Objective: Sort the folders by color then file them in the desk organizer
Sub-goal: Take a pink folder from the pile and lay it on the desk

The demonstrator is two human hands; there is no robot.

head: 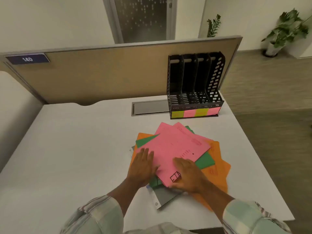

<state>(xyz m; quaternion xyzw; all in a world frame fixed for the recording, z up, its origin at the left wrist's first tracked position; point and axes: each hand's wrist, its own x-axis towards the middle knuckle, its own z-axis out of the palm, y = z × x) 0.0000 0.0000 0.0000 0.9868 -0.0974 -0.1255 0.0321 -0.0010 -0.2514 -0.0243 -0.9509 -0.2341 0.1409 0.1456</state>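
Note:
A messy pile of folders lies on the white desk. A pink folder is on top, with green folders and orange folders fanned out below it and a grey folder at the bottom. My left hand rests flat on the pink folder's left edge. My right hand grips the pink folder's near corner, thumb under the edge. A black desk organizer with several empty slots stands at the back right, with green and pink sticky labels along its front.
A tan partition closes off the back of the desk, with a blue number plate at its left. A grey cable hatch lies left of the organizer. The desk's right edge drops to the floor, where potted plants stand.

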